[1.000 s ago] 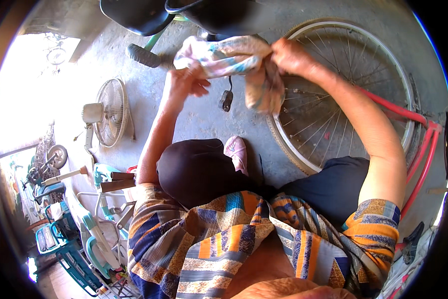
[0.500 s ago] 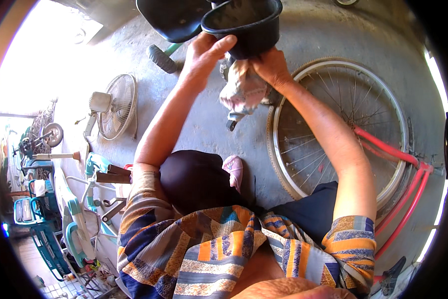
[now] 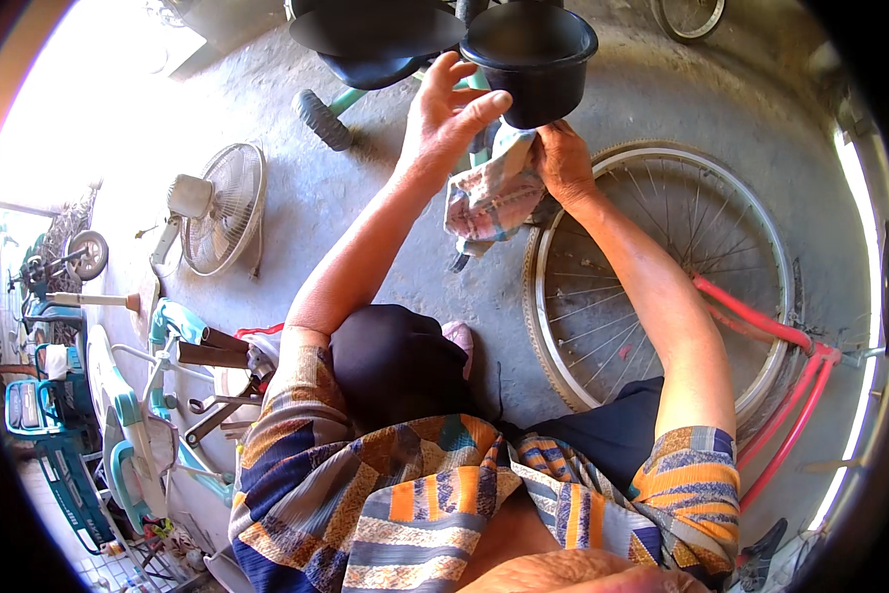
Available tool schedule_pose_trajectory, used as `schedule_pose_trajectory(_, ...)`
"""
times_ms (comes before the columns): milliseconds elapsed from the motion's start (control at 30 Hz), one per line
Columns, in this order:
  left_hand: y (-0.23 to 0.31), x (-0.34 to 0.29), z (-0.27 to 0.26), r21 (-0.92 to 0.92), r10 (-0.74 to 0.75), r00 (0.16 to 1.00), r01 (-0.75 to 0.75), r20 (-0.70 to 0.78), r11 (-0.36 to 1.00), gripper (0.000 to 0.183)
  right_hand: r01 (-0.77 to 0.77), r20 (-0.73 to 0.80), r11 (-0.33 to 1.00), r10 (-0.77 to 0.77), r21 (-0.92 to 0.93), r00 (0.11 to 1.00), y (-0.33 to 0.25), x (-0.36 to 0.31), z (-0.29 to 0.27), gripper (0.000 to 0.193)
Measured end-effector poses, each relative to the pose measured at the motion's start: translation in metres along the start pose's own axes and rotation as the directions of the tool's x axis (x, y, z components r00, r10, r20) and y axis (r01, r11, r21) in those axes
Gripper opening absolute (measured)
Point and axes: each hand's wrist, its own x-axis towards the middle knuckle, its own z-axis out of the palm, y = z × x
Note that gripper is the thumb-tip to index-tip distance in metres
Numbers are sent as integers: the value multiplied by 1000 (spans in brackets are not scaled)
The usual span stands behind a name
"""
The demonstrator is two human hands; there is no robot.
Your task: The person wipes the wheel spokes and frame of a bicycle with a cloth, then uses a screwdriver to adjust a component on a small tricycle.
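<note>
A black, rounded tub [image 3: 541, 89] with a thick rim is in front of me at the top of the view, beside a wide black basin-like piece [image 3: 385, 71]. Just left of the tub, my left hand [image 3: 454, 114] is raised with its fingers apart and nothing in its grasp. Under the tub, my right hand [image 3: 566, 166] is closed on a pale pink, white and blue checked cloth [image 3: 492, 198], which hangs down to the left. Part of a green frame [image 3: 481, 143] shows behind the cloth; the right fingertips are partly hidden.
A large spoked bicycle wheel [image 3: 652, 148] with a red frame [image 3: 746, 306] lies close by my right arm. On the left are a fan [image 3: 229, 210] and a turquoise-and-white folded frame [image 3: 118, 415]. A small black wheel [image 3: 323, 121] stands below the basin-like piece.
My left hand has come away from the tub, its fingers spreading. The tub appears farther right, and more of the checked cloth shows below my right hand.
</note>
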Motion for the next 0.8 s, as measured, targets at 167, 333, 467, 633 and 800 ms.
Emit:
schedule_pose_trajectory(167,-26,-10,-5,10,-65,994,65,83,998,69,-139,134,986,151,-93,979,20,-20,-18,20)
schedule_pose_trajectory(333,-65,-45,2,444,-102,950,-42,296,895,51,-199,233,970,227,-140,946,21,-48,-56,11)
schedule_pose_trajectory(467,-82,-65,22,587,-334,817,-7,471,810,40,-25,173,1000,24,2,985,-9,-35,-77,10)
schedule_pose_trajectory(633,-75,-66,21,738,-319,861,-92,396,669,17,48,137,999,-46,-12,989,-33,-3,-97,8)
schedule_pose_trajectory(800,-56,-57,9,830,-221,926,-145,305,539,30,-125,119,991,131,-55,984,-22,1,-109,16)
